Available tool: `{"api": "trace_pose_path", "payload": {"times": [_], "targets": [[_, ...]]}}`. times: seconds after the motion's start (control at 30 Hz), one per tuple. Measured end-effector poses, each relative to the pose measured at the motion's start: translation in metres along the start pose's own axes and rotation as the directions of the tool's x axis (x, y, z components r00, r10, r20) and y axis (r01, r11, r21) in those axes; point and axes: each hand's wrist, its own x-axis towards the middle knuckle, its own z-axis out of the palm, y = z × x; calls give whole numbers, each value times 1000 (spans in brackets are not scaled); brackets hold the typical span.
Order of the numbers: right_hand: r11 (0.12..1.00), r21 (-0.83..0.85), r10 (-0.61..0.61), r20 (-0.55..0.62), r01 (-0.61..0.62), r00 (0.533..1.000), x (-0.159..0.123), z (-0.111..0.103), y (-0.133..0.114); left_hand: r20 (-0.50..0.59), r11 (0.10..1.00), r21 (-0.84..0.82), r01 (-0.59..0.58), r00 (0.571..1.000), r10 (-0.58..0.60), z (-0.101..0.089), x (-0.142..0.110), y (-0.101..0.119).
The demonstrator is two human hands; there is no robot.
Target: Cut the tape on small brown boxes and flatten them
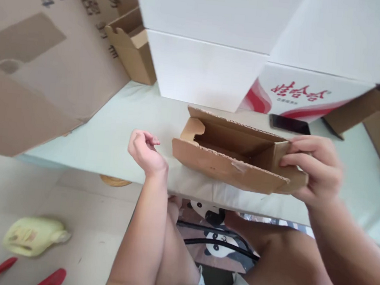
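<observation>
My right hand (318, 168) grips the right end of a narrow brown cardboard box (221, 165), fingers over the end panel and flap. The box's top is open toward me, and no contents show inside. Its left side flap has a notch, and a bit of clear tape shows on the near panel. To the left of the box, my left hand (147, 152) is raised above the table edge, apart from it. The fingers are loosely bent, and nothing shows in them.
White cartons (203, 72) stand behind the box, one with red lettering. A phone (290, 124) lies before them. Another small open box (135, 50) stands by a large carton (49, 70) at left. On the floor lie a yellow bottle (35, 236) and red-handled things (51, 279).
</observation>
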Motion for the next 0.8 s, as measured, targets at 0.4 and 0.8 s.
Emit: {"api": "trace_pose_path", "payload": {"times": [0.4, 0.8], "targets": [[803, 422, 505, -107, -421, 856, -64, -7, 12, 628, 983, 142, 117, 757, -180, 50, -51, -1], [585, 534, 666, 115, -611, 737, -64, 18, 7, 529, 961, 144, 235, 803, -275, 45, -68, 0]]}}
